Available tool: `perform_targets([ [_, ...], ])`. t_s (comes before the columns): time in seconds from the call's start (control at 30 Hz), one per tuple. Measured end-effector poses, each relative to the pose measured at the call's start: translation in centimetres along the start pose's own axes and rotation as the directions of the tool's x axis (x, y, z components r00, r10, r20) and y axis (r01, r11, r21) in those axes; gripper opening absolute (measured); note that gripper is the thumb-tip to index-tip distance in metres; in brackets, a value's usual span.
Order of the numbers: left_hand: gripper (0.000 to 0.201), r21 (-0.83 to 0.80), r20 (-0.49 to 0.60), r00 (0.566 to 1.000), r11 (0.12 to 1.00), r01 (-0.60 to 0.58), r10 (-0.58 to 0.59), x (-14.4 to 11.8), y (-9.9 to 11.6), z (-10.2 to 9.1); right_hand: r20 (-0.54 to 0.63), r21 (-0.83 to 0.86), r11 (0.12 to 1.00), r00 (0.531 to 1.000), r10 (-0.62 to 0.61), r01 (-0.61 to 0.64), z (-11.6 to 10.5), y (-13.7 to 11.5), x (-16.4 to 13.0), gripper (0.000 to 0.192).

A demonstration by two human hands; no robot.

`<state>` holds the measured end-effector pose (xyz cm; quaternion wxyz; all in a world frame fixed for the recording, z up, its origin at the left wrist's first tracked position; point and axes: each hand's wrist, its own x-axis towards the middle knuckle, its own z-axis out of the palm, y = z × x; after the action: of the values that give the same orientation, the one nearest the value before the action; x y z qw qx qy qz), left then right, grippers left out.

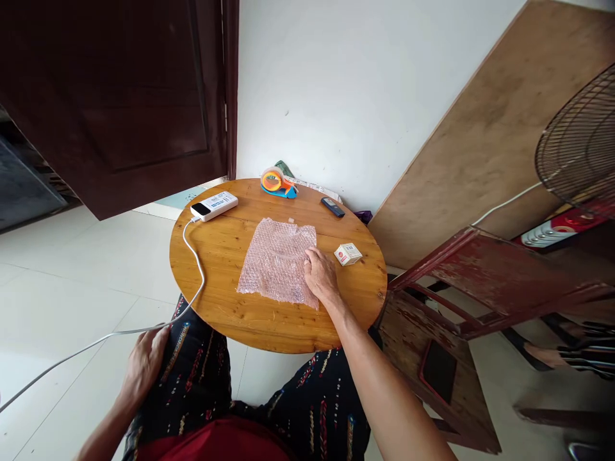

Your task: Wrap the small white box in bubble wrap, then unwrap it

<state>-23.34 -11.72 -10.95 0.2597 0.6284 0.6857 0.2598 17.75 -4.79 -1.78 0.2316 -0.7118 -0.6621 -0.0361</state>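
A sheet of pinkish bubble wrap (276, 266) lies spread on the round wooden table (230, 314). At its right edge, my right hand (320, 274) has its fingers curled onto the wrap, with the fingertips partly hidden. My left hand (148, 355) rests on my left thigh beside the white cable, fingers stretched out and holding nothing. A small white box (348, 254) with red print sits to the right of my right hand. Just beyond the far edge of the wrap is a tiny pale piece (291, 221).
A white power bank (214, 206) with a cable (200, 269) is at the table's left. Toward the wall are an orange and blue tape dispenser (277, 182) and a dark remote-like device (332, 207). A wooden chair (519, 275) and a fan (581, 134) stand to the right.
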Motion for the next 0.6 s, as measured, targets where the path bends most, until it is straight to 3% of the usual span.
perform_targets([
  [0.07, 0.039, 0.081, -0.138, 0.988, 0.995, -0.056, 0.067, -4.1, -0.2, 0.4, -0.005, 0.007, 1.0, 1.0, -0.007, 0.007, 0.0, 0.0, -0.1, 0.04],
  [0.1, 0.034, 0.112, -0.18, 0.966, 0.98, -0.166, 0.184, -6.1, 0.3, 0.6, -0.008, 0.011, 1.0, 1.0, -0.01, 0.01, 0.1, 0.0, -0.1, 0.04],
  [0.17, 0.023, 0.047, -0.199, 0.881, 0.902, -0.428, 0.429, -9.2, 2.7, 0.8, -0.01, 0.021, 1.0, 1.0, -0.016, 0.016, 0.1, 0.1, -0.1, 0.039],
  [0.23, 0.029, -0.028, -0.204, 0.772, 0.785, -0.619, 0.602, -10.4, 6.9, 0.5, -0.011, 0.033, 0.999, 1.0, -0.019, 0.02, 0.1, 0.2, -0.1, 0.039],
  [0.33, 0.037, -0.1, -0.107, 0.596, 0.588, -0.803, 0.796, -7.9, 14.8, -0.2, -0.008, 0.047, 0.999, 1.0, -0.025, 0.025, 0.1, 0.2, -0.2, 0.038],
  [0.43, 0.036, -0.067, -0.047, 0.5, 0.497, -0.865, 0.865, -2.6, 22.3, 0.5, -0.014, 0.072, 0.997, 1.0, -0.026, 0.026, -0.2, -0.1, -0.3, 0.035],
  [0.53, 0.03, 0.056, 0.119, 0.545, 0.543, -0.838, 0.83, 2.3, 27.1, 3.2, -0.027, 0.093, 0.996, 1.0, -0.013, 0.015, -0.3, -0.3, -0.4, 0.03],
  [0.6, 0.03, 0.119, 0.28, 0.565, 0.556, -0.822, 0.776, 4.4, 28.5, 5.3, -0.03, 0.11, 0.994, 0.999, -0.017, 0.02, -0.2, -0.3, -0.4, 0.028],
])
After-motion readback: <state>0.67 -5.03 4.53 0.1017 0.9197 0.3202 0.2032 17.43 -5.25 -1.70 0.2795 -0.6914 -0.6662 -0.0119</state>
